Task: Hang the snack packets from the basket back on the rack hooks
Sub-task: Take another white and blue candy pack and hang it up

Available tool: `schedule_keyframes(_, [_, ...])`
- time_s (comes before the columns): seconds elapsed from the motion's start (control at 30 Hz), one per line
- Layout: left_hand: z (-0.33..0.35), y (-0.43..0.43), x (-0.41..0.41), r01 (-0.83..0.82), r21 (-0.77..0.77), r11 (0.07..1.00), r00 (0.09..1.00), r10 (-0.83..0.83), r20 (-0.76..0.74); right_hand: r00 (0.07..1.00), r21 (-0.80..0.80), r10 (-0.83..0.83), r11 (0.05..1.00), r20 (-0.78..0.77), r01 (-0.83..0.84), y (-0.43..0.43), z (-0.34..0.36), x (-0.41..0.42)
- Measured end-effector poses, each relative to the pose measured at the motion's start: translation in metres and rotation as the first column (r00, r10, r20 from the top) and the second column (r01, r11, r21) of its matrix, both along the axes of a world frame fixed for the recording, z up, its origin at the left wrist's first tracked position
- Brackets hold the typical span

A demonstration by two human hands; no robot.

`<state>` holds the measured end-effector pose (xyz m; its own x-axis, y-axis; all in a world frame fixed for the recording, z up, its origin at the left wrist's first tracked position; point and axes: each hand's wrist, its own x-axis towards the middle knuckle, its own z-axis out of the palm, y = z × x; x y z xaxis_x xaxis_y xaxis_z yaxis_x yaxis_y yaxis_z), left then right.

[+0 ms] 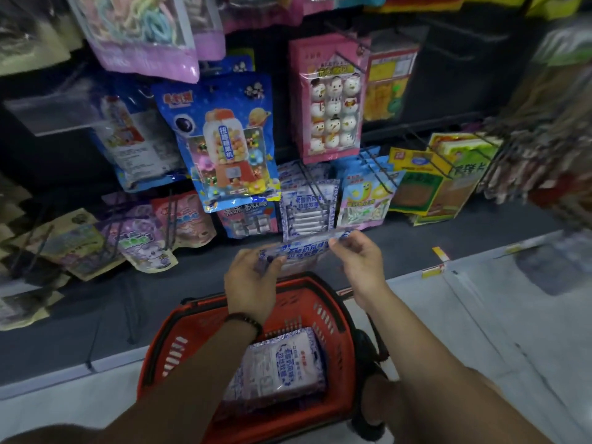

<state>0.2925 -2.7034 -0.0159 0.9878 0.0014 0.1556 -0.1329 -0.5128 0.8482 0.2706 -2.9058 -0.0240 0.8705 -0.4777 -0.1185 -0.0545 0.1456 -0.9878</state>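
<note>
Left hand (253, 280): fingertips curled, pinching the left edge of a blue-and-white snack packet (304, 248). Right hand (360, 261): thumb and forefinger pinch its right corner, other fingers loose. The packet is stretched level between them, probably to keep its top edge flat for threading. It sits just below matching hung packets (306, 216) on a wire hook (315, 190). The red basket (323, 285) underneath holds more of the same packets (278, 363).

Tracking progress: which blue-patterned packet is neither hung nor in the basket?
The held packet, pinched between left hand and right hand. A spare packet lies in the red basket; hung packets sit on a hook.
</note>
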Motion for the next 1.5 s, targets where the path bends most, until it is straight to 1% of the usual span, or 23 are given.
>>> schedule_keyframes(0.03, [-0.002,-0.009,0.006,0.002,-0.009,1.0,1.0,-0.002,-0.015,1.0,0.032,-0.022,0.999,-0.018,0.023,-0.006,0.0,0.005])
schedule_keyframes(0.2, [-0.016,-0.044,0.039,0.104,-0.11,0.988,0.989,-0.115,-0.093,0.994,0.174,-0.083,0.98,-0.077,0.096,-0.03,-0.006,0.03])
schedule_keyframes(0.27, [-0.023,-0.051,0.047,0.148,-0.164,0.975,0.973,-0.173,-0.151,0.99,0.192,-0.094,0.975,-0.102,0.112,-0.036,-0.016,0.041])
schedule_keyframes(0.33, [-0.032,-0.058,0.058,0.15,-0.21,0.966,0.963,-0.191,-0.19,0.988,0.17,-0.081,0.98,-0.129,0.103,-0.041,-0.029,0.049])
schedule_keyframes(0.43, [-0.047,-0.064,0.076,0.041,-0.233,0.972,0.957,-0.106,-0.271,0.983,0.176,-0.059,0.98,-0.176,0.091,-0.042,-0.045,0.06])
schedule_keyframes(0.53, [-0.076,-0.073,0.098,-0.032,-0.277,0.96,0.903,-0.091,-0.42,0.972,0.214,-0.039,0.973,-0.231,0.09,-0.048,-0.052,0.075])
schedule_keyframes(0.6, [-0.075,-0.082,0.105,-0.072,-0.353,0.933,0.877,-0.109,-0.468,0.969,0.195,-0.057,0.975,-0.239,0.105,-0.051,-0.053,0.086])
schedule_keyframes(0.63, [-0.073,-0.087,0.109,-0.115,-0.377,0.919,0.867,-0.093,-0.489,0.969,0.175,-0.075,0.977,-0.237,0.119,-0.053,-0.056,0.091])
schedule_keyframes(0.77, [-0.077,-0.1,0.126,-0.191,-0.407,0.893,0.833,-0.071,-0.548,0.956,0.201,-0.103,0.966,-0.277,0.162,-0.057,-0.053,0.1])
schedule_keyframes(0.83, [-0.077,-0.104,0.129,-0.223,-0.428,0.876,0.803,-0.083,-0.59,0.954,0.179,-0.111,0.97,-0.28,0.165,-0.056,-0.051,0.105])
schedule_keyframes(0.93, [-0.077,-0.104,0.133,-0.252,-0.421,0.871,0.784,-0.072,-0.617,0.957,0.15,-0.107,0.977,-0.27,0.151,-0.051,-0.049,0.109])
schedule_keyframes(1.07, [-0.079,-0.105,0.139,-0.277,-0.426,0.861,0.764,-0.071,-0.642,0.962,0.168,-0.097,0.975,-0.256,0.143,-0.05,-0.047,0.113])
schedule_keyframes(1.17, [-0.079,-0.109,0.147,-0.326,-0.442,0.835,0.749,-0.057,-0.66,0.972,0.204,-0.046,0.975,-0.23,0.094,-0.051,-0.05,0.114])
schedule_keyframes(1.23, [-0.078,-0.113,0.152,-0.344,-0.436,0.831,0.753,-0.033,-0.657,0.976,0.147,-0.007,0.988,-0.216,0.039,-0.049,-0.051,0.114])
schedule_keyframes(1.3, [-0.076,-0.117,0.158,-0.349,-0.434,0.831,0.756,-0.024,-0.654,0.968,0.046,0.032,0.999,-0.248,-0.021,-0.047,-0.058,0.115])
schedule_keyframes(1.37, [-0.073,-0.12,0.166,-0.351,-0.425,0.835,0.753,-0.018,-0.657,0.957,-0.032,0.102,0.993,-0.272,-0.115,-0.045,-0.065,0.116])
schedule_keyframes(1.43, [-0.071,-0.119,0.175,-0.345,-0.415,0.842,0.747,-0.021,-0.664,0.934,-0.13,0.173,0.966,-0.313,-0.222,-0.042,-0.062,0.113])
schedule_keyframes(1.5, [-0.073,-0.117,0.185,-0.313,-0.406,0.859,0.754,-0.035,-0.656,0.903,-0.225,0.228,0.92,-0.363,-0.322,-0.04,-0.058,0.109])
